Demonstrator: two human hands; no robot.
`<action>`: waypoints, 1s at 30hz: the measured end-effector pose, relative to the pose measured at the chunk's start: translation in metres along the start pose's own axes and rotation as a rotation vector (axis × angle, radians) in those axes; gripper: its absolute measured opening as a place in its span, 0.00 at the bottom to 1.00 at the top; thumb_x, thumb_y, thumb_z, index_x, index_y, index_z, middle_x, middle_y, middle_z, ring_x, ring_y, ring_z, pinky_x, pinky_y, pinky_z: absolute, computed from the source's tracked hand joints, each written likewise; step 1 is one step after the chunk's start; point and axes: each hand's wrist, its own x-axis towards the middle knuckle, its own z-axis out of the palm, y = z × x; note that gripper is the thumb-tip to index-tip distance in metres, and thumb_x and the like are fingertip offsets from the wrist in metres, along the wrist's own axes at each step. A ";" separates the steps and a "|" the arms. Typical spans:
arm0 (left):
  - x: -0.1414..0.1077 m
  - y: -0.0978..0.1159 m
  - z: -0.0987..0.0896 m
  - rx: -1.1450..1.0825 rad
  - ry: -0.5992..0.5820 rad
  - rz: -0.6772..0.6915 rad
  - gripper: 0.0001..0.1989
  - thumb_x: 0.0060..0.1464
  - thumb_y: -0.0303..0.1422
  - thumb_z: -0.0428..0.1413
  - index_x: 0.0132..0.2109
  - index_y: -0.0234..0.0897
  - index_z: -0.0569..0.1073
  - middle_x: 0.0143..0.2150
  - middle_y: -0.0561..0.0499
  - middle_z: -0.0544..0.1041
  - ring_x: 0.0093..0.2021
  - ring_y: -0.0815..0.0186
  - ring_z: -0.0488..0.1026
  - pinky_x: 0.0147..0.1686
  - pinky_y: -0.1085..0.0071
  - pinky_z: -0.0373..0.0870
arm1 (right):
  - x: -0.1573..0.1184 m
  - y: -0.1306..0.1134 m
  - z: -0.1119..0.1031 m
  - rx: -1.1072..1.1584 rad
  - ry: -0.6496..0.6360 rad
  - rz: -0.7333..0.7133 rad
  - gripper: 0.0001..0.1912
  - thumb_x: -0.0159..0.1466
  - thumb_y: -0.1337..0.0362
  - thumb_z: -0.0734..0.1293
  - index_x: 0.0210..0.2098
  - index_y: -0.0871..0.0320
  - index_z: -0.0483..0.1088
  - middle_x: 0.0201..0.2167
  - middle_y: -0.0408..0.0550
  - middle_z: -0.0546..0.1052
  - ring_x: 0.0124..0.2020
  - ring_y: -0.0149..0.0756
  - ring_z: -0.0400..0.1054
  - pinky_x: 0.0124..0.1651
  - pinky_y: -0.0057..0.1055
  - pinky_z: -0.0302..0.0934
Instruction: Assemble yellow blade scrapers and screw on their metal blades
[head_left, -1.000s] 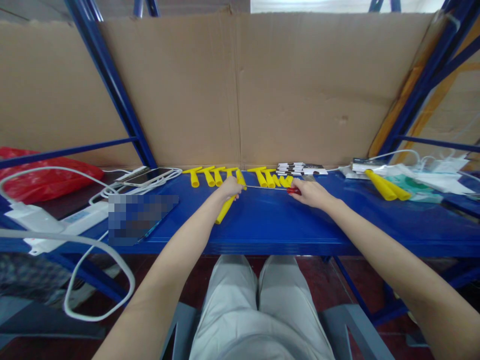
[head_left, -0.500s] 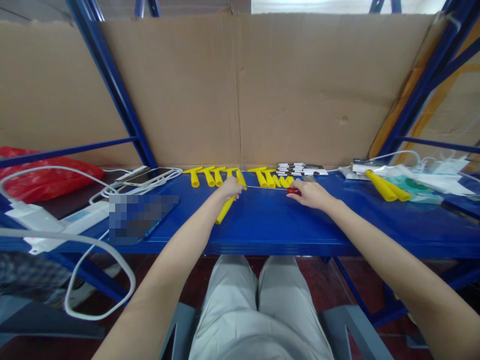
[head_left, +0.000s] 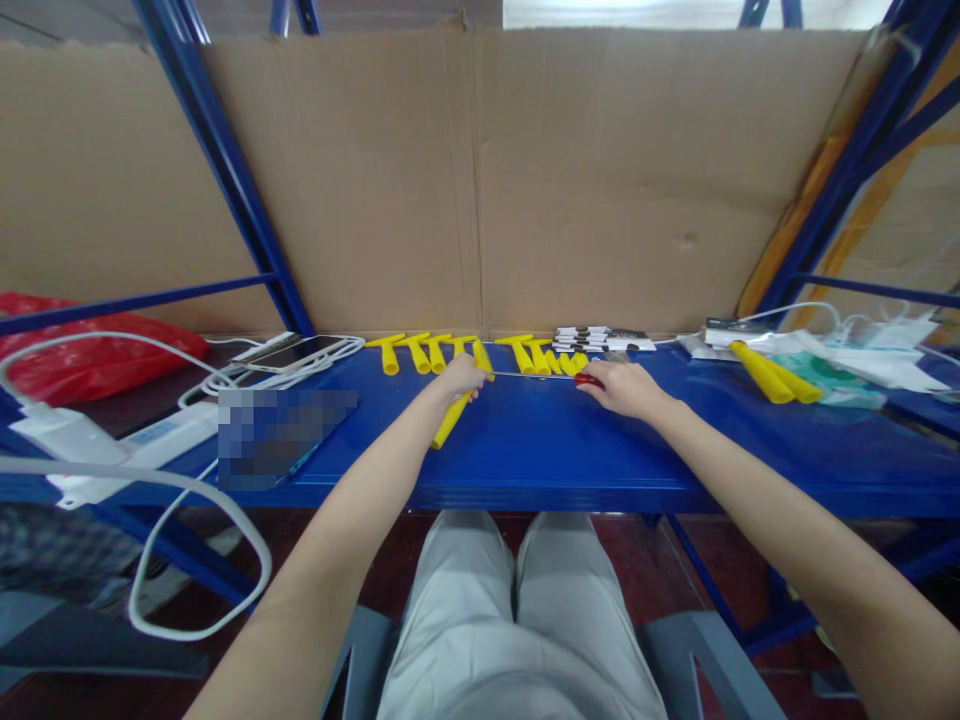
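Note:
My left hand [head_left: 463, 376] is closed around a yellow T-shaped tool [head_left: 450, 421], whose tube-like handle slants toward me over the blue tabletop [head_left: 555, 440]. The tool's crosspiece [head_left: 482, 358] sticks out beyond my fingers. In my right hand [head_left: 624, 386] is a screwdriver [head_left: 583, 380] with a red handle, mostly covered by my fingers. Its thin metal shaft [head_left: 529, 376] runs left and its tip meets the crosspiece; the exact contact is too small to make out. Behind both hands lie several more yellow T-shaped tools [head_left: 418, 357].
Black-and-white packets [head_left: 600, 338] lie against the cardboard wall [head_left: 637, 180]. Two yellow tubes [head_left: 772, 375] rest on plastic bags at right. Left are a phone [head_left: 300, 352], white cables, a power strip [head_left: 157, 440], a blurred-out flat object [head_left: 281, 440] and a red bag [head_left: 97, 345].
The fingers of my right hand have shifted slightly around the screwdriver's red handle. My left hand and the yellow tool stay in place.

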 end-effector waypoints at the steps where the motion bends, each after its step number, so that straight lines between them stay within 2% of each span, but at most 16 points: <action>1: 0.000 0.000 0.000 0.001 -0.002 -0.002 0.06 0.57 0.24 0.50 0.33 0.27 0.70 0.15 0.57 0.63 0.15 0.72 0.63 0.20 0.75 0.63 | 0.000 0.000 0.000 0.007 -0.002 -0.002 0.14 0.66 0.59 0.56 0.42 0.59 0.70 0.42 0.53 0.77 0.40 0.41 0.71 0.35 0.30 0.57; 6: -0.001 0.001 -0.001 0.014 -0.008 -0.010 0.07 0.57 0.24 0.49 0.33 0.26 0.71 0.14 0.57 0.62 0.14 0.73 0.61 0.19 0.76 0.61 | 0.001 -0.001 -0.001 0.028 -0.031 0.027 0.14 0.65 0.58 0.59 0.45 0.59 0.67 0.41 0.53 0.78 0.38 0.42 0.72 0.34 0.31 0.57; 11: 0.001 0.000 -0.001 0.021 -0.013 -0.005 0.07 0.57 0.25 0.50 0.32 0.28 0.70 0.14 0.57 0.61 0.14 0.73 0.62 0.18 0.77 0.61 | 0.001 -0.002 -0.003 0.009 -0.046 0.068 0.12 0.63 0.62 0.59 0.45 0.59 0.65 0.39 0.53 0.78 0.35 0.41 0.72 0.30 0.30 0.54; 20: 0.000 0.000 -0.001 -0.001 0.013 -0.024 0.05 0.55 0.25 0.53 0.32 0.28 0.70 0.14 0.57 0.63 0.15 0.72 0.63 0.21 0.75 0.64 | 0.000 0.002 0.002 0.028 0.024 0.005 0.13 0.65 0.61 0.57 0.43 0.58 0.68 0.42 0.53 0.77 0.39 0.41 0.71 0.34 0.31 0.56; 30: -0.001 0.002 -0.001 0.029 0.004 -0.014 0.05 0.56 0.24 0.51 0.33 0.28 0.71 0.14 0.57 0.62 0.14 0.72 0.62 0.19 0.76 0.62 | 0.001 -0.003 -0.004 0.002 -0.018 0.064 0.11 0.64 0.60 0.59 0.43 0.58 0.66 0.39 0.53 0.78 0.37 0.41 0.71 0.30 0.30 0.53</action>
